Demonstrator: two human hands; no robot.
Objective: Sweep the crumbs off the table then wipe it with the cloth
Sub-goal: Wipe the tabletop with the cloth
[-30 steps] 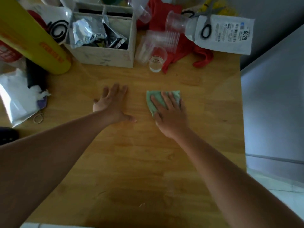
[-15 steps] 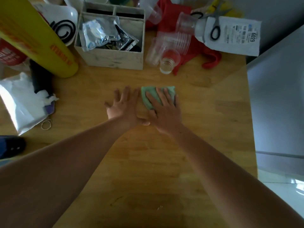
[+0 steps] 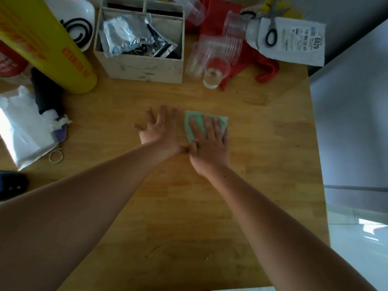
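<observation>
Head view: a wooden table (image 3: 273, 164) carries a pale compartment box (image 3: 144, 70) at its far side, and everything here is placed from that box.

The green cloth (image 3: 196, 117) lies flat on the tabletop nearer the person than the box and a little to its right, well apart from it. The right hand (image 3: 210, 148) presses down on the cloth with straight, slightly spread fingers (image 3: 210, 127); the cloth's far edge and left corner show past them. The left hand (image 3: 159, 131) lies palm down on bare wood, straight in front of the box, fingers spread and holding nothing. Its thumb meets the right hand at the thumb side, so the two hands touch, with the cloth just beside the left hand.

Crumpled foil packets (image 3: 130, 38) fill the box's front compartment. Just right of the box stands a clear plastic cup (image 3: 215, 72) with a little liquid in it, beside a lying stack of clear cups (image 3: 228, 49) on a red cloth (image 3: 266, 68). Farther right, scissors (image 3: 270, 24) lie on a white labelled packet (image 3: 298, 45). Left of the box leans a yellow roll (image 3: 42, 43), with a black coil (image 3: 78, 30) between them. A white plastic bag (image 3: 19, 131) and a metal ring (image 3: 55, 155) lie left of the box and nearer the person.
</observation>
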